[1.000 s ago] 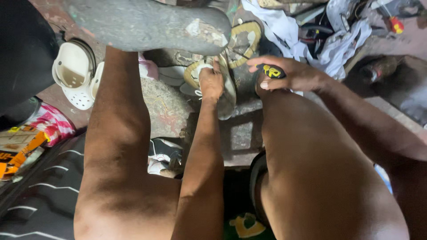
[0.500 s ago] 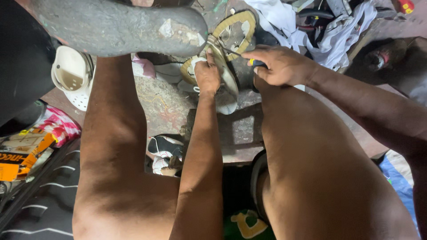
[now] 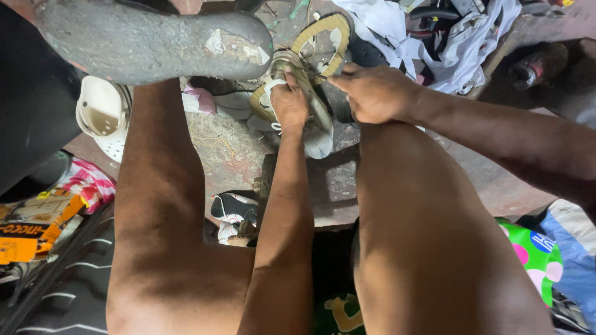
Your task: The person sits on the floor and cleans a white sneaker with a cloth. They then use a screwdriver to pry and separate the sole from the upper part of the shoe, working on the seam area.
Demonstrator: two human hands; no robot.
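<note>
I've got the worn shoe [image 3: 304, 105] upper centre of frame, left hand [image 3: 289, 99] clamped on it, right hand [image 3: 375, 93] closed beside it, apparently pulling thread. Stitching step, I'd say; next calls for steady tension.

Worn stone slab [image 3: 347, 186] under a worn shoe [image 3: 307, 118], white clog [image 3: 102, 115] and white cloth [image 3: 459, 37] alongside
</note>
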